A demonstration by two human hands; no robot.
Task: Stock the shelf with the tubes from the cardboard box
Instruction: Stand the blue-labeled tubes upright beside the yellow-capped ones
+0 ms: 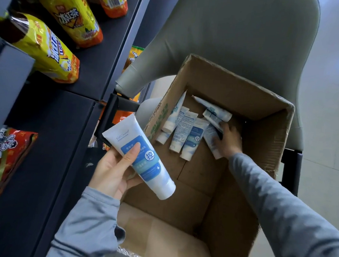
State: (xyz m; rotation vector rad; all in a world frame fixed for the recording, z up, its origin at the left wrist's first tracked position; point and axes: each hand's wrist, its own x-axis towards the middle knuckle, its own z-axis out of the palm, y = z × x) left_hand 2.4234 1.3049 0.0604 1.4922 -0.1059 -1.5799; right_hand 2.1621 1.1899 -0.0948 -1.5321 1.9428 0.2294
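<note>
An open cardboard box (264,105) rests on a grey chair, with several white and blue tubes (184,133) lying at its far end. My left hand (113,170) holds one white and blue tube (143,156) above the box's left wall, cap end pointing lower right. My right hand (228,141) reaches down into the box and its fingers close around a tube (211,138) at the right of the pile. The dark shelf (53,122) runs along the left.
Yellow iced-tea bottles (51,49) lie on the upper shelf board. A red snack bag (4,159) sits on the lower board at far left. The grey chair (238,33) backs the box; pale floor (331,97) lies to the right.
</note>
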